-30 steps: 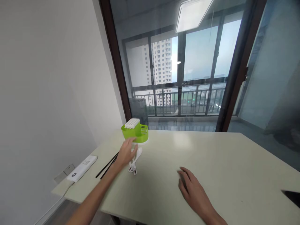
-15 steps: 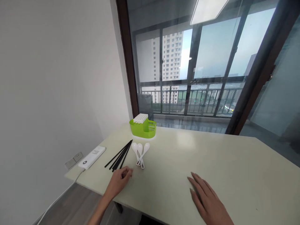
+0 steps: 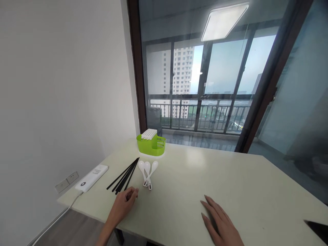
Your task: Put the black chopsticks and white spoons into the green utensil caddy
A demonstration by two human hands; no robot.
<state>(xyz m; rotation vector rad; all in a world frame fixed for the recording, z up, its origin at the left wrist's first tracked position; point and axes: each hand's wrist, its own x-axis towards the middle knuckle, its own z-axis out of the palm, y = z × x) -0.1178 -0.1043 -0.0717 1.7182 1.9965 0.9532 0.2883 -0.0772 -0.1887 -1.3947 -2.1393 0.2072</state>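
My left hand [image 3: 125, 202] rests on the table with its fingers curled in, and I see nothing held in it. Its knuckles lie just below the near ends of several black chopsticks [image 3: 126, 176], fanned out on the tabletop. To the right of these, three white spoons [image 3: 147, 172] lie with their handles crossed and bowls pointing away from me. Behind the spoons stands a green cutlery holder [image 3: 150, 146] with a white slotted top. My right hand [image 3: 220, 222] lies flat on the table, fingers spread, touching nothing but the surface.
A white power bank [image 3: 92, 177] with a cable lies near the table's left edge. Two wall sockets [image 3: 67, 181] sit beside it. The pale table [image 3: 205, 177] reaches towards a glass window wall. At the lower right edge a dark pointed object [image 3: 319, 230] pokes in.
My view has turned slightly, so everything sits further left and mostly lower. A dark object now shows at the right edge. Both hands keep their places and poses on the table.
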